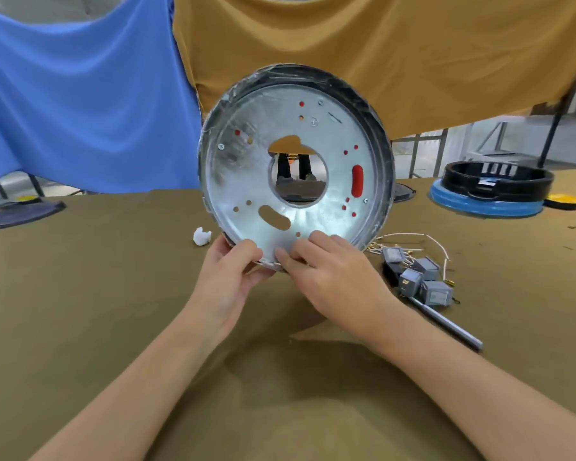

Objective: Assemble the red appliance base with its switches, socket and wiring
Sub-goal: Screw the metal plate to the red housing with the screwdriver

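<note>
The olive-covered desk carries everything; above its middle the round appliance base stands on edge, its silvery inner plate facing the person, red showing through the slots and small holes, its lower rim near the desk. The left hand grips that lower rim, thumb on the plate; the right hand pinches the same rim just beside it, fingers curled over the edge. To do this step well, I judge the base should be turned until a switch opening faces the parts, with one hand steadying it; the grey switches and their white wiring lie just right of it, beside a grey pen-like tool.
</note>
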Tool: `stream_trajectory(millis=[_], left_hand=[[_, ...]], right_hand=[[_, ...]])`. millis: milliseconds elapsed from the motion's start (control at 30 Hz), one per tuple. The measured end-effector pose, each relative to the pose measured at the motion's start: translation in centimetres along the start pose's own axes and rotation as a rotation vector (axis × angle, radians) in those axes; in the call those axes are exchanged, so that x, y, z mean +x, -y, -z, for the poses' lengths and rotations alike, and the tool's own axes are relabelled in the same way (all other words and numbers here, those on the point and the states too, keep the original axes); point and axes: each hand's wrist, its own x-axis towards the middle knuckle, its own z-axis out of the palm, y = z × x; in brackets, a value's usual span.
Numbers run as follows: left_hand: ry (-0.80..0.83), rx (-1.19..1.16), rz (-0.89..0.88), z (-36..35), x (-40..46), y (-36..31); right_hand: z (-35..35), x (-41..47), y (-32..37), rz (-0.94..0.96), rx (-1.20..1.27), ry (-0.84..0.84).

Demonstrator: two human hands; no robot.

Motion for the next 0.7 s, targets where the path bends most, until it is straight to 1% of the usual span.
stream_trajectory(millis=[233, 400, 467, 500, 600, 633, 700], left_hand=[[-0.157, 0.038, 0.011, -0.4, 0.1, 0.5], [-0.243, 0.064, 0.01, -0.4, 0.4, 0.6], [-0.262, 0.059, 0.005, -0.3, 0.4, 0.5], [-0.272, 0.062, 0.005, -0.3, 0.4, 0.4], [-0.287, 0.091, 0.007, -0.3, 0.5, 0.5], [-0.286, 0.108, 0.006, -0.3, 0.5, 0.6], [-0.279, 0.143, -0.006, -0.5, 0.5, 0.7]], right_hand=[[0.4, 0.1, 0.6, 0.037, -0.032, 0.116], [0.4, 0.2, 1.0, 0.002, 0.01, 0.182], [0.6, 0.3, 1.1, -0.098, 0.137, 0.189], [0.7, 0.3, 1.2, -0.174, 0.236, 0.164], [1.1, 0.5, 1.1, -0.435, 0.485, 0.012], [1.1, 0.5, 1.0, -0.512, 0.537, 0.005], [1.1, 0.8, 1.0, -0.598, 0.58, 0.031]])
